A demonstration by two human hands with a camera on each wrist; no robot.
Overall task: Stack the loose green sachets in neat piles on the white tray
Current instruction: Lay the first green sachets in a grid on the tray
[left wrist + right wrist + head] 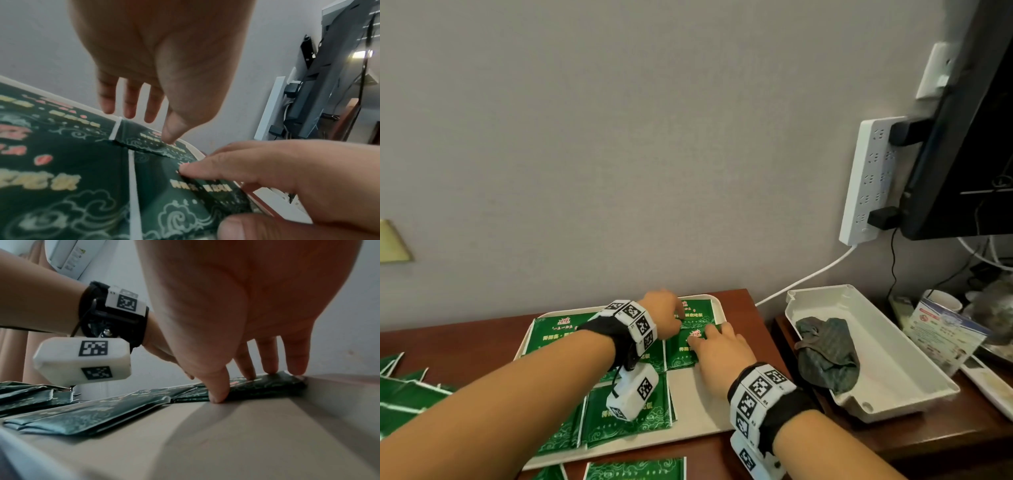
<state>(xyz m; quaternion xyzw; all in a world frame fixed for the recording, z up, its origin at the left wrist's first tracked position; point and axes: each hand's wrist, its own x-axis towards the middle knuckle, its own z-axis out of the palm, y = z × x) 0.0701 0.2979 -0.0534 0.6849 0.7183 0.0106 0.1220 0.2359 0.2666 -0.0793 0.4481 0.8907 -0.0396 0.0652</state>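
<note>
A white tray (698,404) lies on the brown table and carries several green sachets in flat piles. Both hands are at its far right corner. My left hand (671,313) reaches over from the left with straight fingers, and its thumb tip (170,139) touches the farthest sachet (700,313). My right hand (709,337) lies flat on the sachet (679,353) just in front. The fingertips (271,372) press its top and the thumb sits against its near edge on the tray floor (226,434). More loose sachets (404,394) lie on the table at the left.
A white plastic box (887,353) holding a grey-green cloth (825,356) stands right of the tray. A power strip (866,178) and a dark screen (962,137) hang on the wall above it. One sachet (637,469) lies on the table in front of the tray.
</note>
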